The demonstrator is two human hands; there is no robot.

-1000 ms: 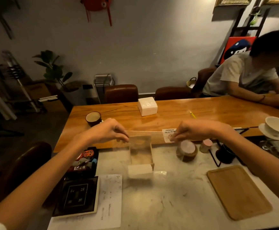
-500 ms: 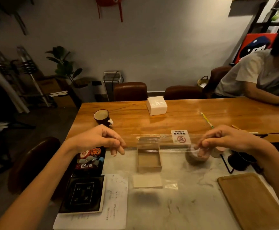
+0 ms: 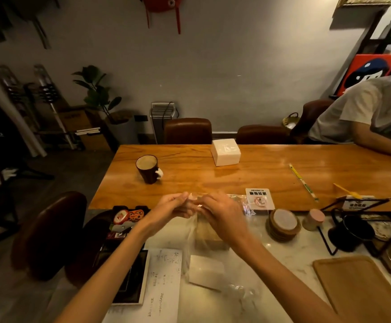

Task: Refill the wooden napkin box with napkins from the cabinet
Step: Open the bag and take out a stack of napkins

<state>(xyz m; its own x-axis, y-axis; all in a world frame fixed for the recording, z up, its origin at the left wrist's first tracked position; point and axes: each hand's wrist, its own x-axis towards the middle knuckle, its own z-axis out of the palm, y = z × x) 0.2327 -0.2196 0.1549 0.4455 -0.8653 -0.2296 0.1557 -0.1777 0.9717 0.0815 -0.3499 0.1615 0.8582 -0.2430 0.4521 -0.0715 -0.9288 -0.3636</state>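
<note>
My left hand (image 3: 173,207) and my right hand (image 3: 222,213) meet above the marble counter, both pinching a clear plastic wrapper (image 3: 191,231) that hangs crumpled between them. The wooden napkin box (image 3: 209,236) stands on the counter right below the hands, mostly hidden by my right hand and the plastic. A white stack of napkins (image 3: 205,271) lies on the counter just in front of the box. A wrapped white napkin pack (image 3: 225,152) sits on the wooden table beyond.
A dark mug (image 3: 147,169) stands on the wooden table (image 3: 259,176). Wooden coasters (image 3: 283,226), a pink cup (image 3: 313,219) and a black wire stand (image 3: 353,229) are at right, a wooden tray (image 3: 357,290) at front right. Papers (image 3: 164,283) lie left. A person (image 3: 371,113) sits far right.
My hands, spread wide holding the plastic wrapper stretched flat, have come together in the middle, and the wrapper now hangs bunched. The camera has tilted down and closer.
</note>
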